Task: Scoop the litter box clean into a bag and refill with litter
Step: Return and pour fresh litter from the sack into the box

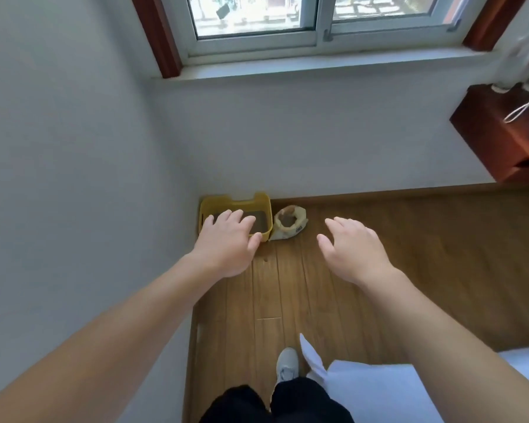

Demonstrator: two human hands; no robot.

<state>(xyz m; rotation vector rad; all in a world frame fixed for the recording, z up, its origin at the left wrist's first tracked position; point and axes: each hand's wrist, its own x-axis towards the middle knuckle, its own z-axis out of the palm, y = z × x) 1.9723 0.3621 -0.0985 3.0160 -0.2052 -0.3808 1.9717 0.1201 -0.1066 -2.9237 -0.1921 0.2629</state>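
Observation:
A yellow litter box [264, 206] with grey-brown litter inside stands on the wooden floor in the corner, against the wall under the window. Right beside it stands a pale litter bag [300, 213], its top rolled open, with brownish litter showing. My left hand [229, 244] is stretched out with fingers spread and covers the box's front left part in the view; it holds nothing. My right hand [353, 250] is held out to the right of the bag, fingers apart, empty. I am standing, so both hands are well above the floor.
White walls meet at the left of the box. A window [318, 22] sits above. A red-brown cabinet [498, 138] with items on top stands at the right. A white bed edge [379, 389] lies at the lower right, next to my shoe [287, 363].

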